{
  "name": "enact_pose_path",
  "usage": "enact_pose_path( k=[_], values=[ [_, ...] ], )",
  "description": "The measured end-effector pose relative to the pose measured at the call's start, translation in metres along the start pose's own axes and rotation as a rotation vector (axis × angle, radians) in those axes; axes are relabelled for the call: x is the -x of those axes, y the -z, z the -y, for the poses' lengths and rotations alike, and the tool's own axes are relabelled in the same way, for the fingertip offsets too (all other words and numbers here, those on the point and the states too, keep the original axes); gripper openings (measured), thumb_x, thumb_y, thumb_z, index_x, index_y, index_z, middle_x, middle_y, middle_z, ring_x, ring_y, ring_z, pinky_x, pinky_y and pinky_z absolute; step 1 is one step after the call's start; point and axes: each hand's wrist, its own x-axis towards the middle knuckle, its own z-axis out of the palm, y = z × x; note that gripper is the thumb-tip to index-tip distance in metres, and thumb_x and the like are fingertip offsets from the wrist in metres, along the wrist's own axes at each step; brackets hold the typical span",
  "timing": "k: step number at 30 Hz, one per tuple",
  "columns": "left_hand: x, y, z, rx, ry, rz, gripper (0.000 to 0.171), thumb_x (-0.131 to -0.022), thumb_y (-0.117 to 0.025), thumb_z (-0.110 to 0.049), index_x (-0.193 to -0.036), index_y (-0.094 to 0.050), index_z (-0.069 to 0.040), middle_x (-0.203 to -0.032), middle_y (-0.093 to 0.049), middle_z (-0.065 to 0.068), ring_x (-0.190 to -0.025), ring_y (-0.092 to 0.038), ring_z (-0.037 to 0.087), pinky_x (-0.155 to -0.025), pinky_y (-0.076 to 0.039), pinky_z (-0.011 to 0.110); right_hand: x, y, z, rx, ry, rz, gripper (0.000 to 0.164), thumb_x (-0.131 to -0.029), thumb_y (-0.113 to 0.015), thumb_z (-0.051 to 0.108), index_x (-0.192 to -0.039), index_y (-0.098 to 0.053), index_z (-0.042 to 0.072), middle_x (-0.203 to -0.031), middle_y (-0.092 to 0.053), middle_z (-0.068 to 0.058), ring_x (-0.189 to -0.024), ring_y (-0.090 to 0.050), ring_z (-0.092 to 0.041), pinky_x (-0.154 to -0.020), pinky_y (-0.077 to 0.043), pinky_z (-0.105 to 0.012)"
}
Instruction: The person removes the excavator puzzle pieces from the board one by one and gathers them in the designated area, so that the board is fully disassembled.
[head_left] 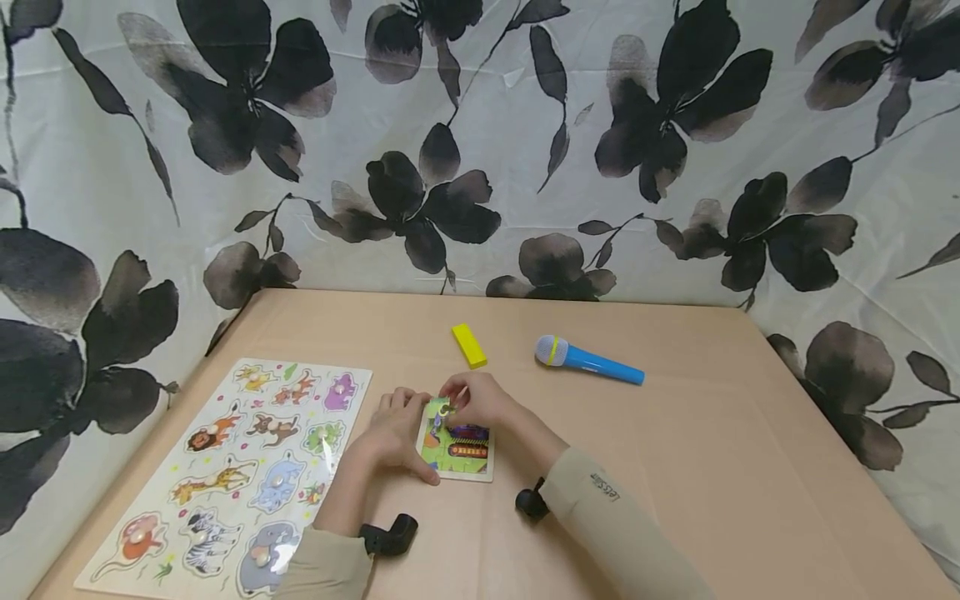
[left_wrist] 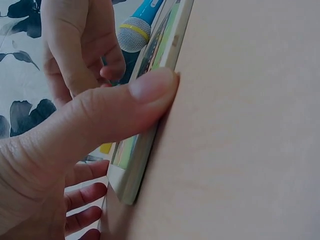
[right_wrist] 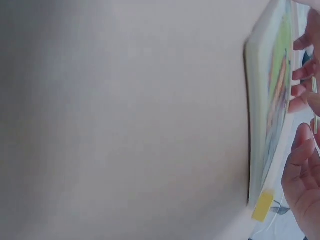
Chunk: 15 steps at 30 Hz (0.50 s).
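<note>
White, dark-flowered cloth [head_left: 525, 154] upright behind and beside tan tabletop [head_left: 720, 467].

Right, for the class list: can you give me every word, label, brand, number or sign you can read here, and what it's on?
None can be read with certainty.
Right sleeve: dark lettering near the cuff, too small and blurred to read.
Mic: a pale mark on the handle in the left wrist view, too small to make out.
Small board and big board: pictures, no readable text.
</note>
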Motion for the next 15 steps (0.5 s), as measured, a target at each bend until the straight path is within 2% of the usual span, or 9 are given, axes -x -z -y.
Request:
enact_pose_path(
  k=[5,15],
  values=[
    [0.000,-0.001,0.000,-0.001,0.001,0.004,0.116,-0.034,-0.090,-0.048,-0.132,-0.041,-0.008,-0.122,-0.037,0.012,-0.111,-0.032,0.031,-0.091,-0.034,0.044,0.008,0.009,-0.004,-0.013,0.005,-0.015,0.031,-0.071,-0.077,0.007,-0.099,-0.065,0.005,-0.084,-0.057,-0.004,-0.067,-0.050,-0.013,-0.060,-0.044,-0.019],
    [0.000,-0.001,-0.004,0.003,0.022,0.002,0.118,-0.036,-0.089,-0.048,-0.133,-0.039,-0.007,-0.124,-0.036,0.013,-0.114,-0.030,0.032,-0.094,-0.032,0.045,0.029,0.028,-0.014,-0.064,-0.043,-0.040,0.031,-0.073,-0.075,0.004,-0.102,-0.066,0.006,-0.085,-0.057,-0.002,-0.071,-0.051,-0.016,-0.062,-0.044,-0.021]
  ],
)
